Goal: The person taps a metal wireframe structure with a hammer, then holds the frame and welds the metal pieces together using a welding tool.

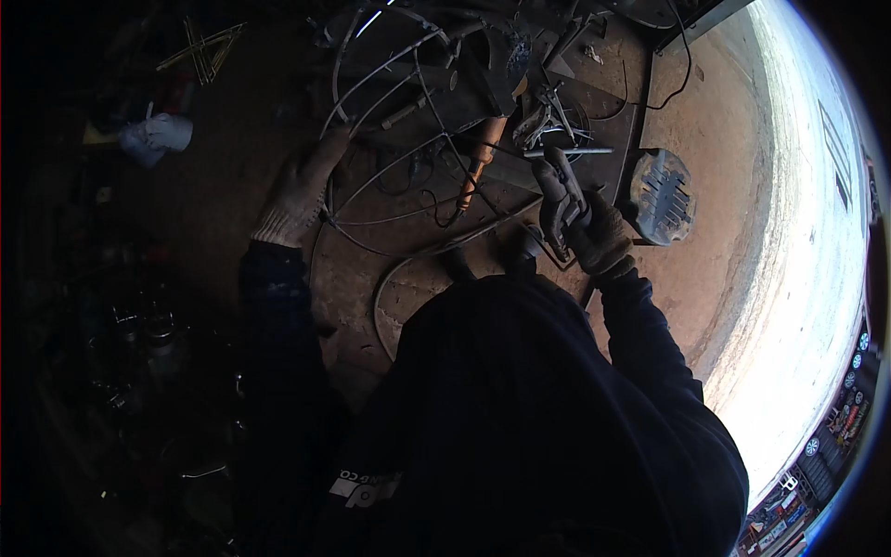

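My left hand (302, 186), in a knitted work glove, is closed at the left side of a round metal rod frame (385, 169); its fingertips are partly hidden in shadow. My right hand (601, 237), also gloved, is wrapped round a grey plier-like clamping tool (557, 200), held upright at the frame's right side. I cannot make out its exact kind. Near its upper end lies a thin silvery rod (585, 150); whether they touch is unclear. Between my hands, an orange angle grinder (483, 153) lies beyond the frame's bars.
Dark metal parts (548, 116) and cables crowd the far side. A worn stool-like seat (663, 197) stands at right. Thin yellowish rods (204, 51) lie far left, near a pale rag-like bundle (158, 135). Dim clutter (158, 330) fills the left; bright ground (798, 232) lies right.
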